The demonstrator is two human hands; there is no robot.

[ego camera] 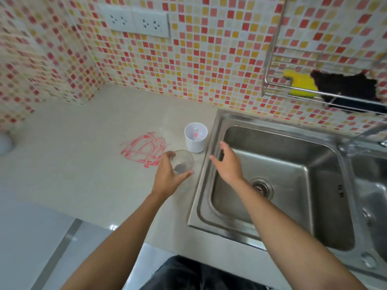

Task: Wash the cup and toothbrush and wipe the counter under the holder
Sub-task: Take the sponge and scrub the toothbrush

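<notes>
One head-worn wide-angle view looks steeply down, from close above, at desk (83,164), sink (272,164) and tiled wall (209,59).

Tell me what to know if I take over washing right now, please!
Left hand: gripping the clear glass cup on the counter.
Right hand: open, empty, over the sink edge.
White holder: stands beside the sink, something small and pink inside.
Red scribbles: on the counter left of the holder.
Yellow sponge: in the wall rack.
Done: nothing looks washed yet; no running water visible.
Left: wash cup and toothbrush, wipe the counter.
</notes>
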